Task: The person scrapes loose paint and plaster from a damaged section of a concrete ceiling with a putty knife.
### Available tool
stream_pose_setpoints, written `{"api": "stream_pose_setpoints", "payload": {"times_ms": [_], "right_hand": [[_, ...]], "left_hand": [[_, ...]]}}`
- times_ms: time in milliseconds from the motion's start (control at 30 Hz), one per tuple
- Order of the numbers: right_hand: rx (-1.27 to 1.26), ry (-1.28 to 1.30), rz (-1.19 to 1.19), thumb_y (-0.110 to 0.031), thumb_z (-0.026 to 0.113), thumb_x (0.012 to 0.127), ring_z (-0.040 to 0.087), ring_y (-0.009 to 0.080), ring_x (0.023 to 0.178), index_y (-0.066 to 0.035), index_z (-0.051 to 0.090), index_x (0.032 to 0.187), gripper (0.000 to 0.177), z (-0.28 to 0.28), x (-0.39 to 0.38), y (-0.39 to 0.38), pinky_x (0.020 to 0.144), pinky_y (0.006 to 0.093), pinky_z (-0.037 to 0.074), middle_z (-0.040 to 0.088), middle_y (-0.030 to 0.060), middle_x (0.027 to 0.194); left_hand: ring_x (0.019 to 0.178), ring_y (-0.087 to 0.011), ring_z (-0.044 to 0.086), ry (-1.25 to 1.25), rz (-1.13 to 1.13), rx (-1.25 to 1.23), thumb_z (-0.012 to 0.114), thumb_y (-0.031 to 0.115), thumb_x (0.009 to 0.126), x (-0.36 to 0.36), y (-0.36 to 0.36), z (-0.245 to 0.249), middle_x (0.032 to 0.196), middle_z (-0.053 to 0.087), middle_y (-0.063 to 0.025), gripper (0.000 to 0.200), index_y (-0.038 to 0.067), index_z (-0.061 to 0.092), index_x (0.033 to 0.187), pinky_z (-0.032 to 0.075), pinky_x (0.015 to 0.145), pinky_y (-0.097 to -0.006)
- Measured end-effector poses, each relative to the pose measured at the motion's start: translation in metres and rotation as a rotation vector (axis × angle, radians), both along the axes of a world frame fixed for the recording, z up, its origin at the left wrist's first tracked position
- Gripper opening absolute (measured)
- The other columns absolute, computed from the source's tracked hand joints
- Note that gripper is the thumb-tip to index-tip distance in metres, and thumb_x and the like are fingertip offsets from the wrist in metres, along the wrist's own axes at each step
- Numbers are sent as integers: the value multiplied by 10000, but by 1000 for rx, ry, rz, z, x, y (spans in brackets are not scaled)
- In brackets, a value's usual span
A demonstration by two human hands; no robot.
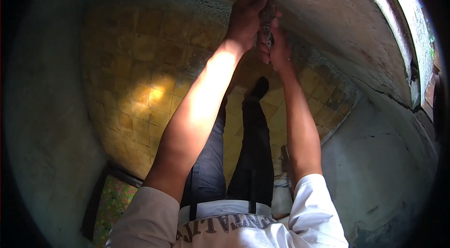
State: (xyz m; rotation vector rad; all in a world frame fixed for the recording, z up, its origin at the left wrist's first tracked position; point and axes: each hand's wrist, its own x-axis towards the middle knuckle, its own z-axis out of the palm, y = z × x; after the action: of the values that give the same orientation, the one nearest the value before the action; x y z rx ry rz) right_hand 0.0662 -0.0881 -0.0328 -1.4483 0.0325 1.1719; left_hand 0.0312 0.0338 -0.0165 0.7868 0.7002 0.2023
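Both arms reach up toward the wall (318, 18) at the top of the view. My left hand (244, 21) is closed on the upper part of a dark, worn tool (267, 11), its thumb near the top end. Just right of it, my right hand (277, 44) wraps round the lower part of the same tool, which has a speckled, rough surface. The tool's top end lies at or close to the wall surface, where patches look discoloured and cracked. What exactly the tool is cannot be made out.
Yellowish floor tiles (140, 103) lie below, with a sunlit patch. My foot (259, 88) stands near the wall's base. A flowered cloth (114, 201) in a dark frame is at lower left. Pale walls (375, 154) stand at both sides; a bright opening is at upper right.
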Motion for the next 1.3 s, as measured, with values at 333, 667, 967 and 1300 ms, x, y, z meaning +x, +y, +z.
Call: {"api": "stream_pose_setpoints", "payload": {"times_ms": [333, 667, 967, 1300], "right_hand": [[-35, -25, 34, -624, 319, 960, 355, 114, 368, -96, 472, 711, 603, 4, 4, 0, 348, 270, 259, 396, -2, 505], [-30, -39, 99, -612, 369, 949, 352, 115, 364, -85, 491, 691, 600, 7, 10, 4, 348, 274, 261, 412, 6, 507], [-26, 30, 41, -629, 324, 957, 336, 103, 374, -103, 458, 705, 598, -1, 2, 0, 341, 267, 247, 383, 0, 510], [-4, 38, 63, -607, 331, 966, 336, 108, 371, -101, 459, 710, 582, 5, 6, 2, 341, 274, 254, 382, 1, 509]], "left_hand": [[522, -140, 574, 60, 74, -13, 526, 322, 983, 2, -7, 9, 752, 650, -98, 297, 40, 587, 910, 453, 406, -272], [504, -136, 571, 57, 172, -10, 536, 329, 978, 0, -9, 11, 750, 654, -99, 304, 53, 593, 866, 433, 362, -275], [492, -137, 564, 86, 128, 56, 537, 313, 981, 2, -10, 4, 747, 658, -110, 298, 41, 595, 875, 417, 352, -274], [588, -111, 590, 52, 138, -24, 527, 320, 989, -2, -2, 13, 804, 665, -99, 291, 38, 589, 951, 466, 435, -267]]}}
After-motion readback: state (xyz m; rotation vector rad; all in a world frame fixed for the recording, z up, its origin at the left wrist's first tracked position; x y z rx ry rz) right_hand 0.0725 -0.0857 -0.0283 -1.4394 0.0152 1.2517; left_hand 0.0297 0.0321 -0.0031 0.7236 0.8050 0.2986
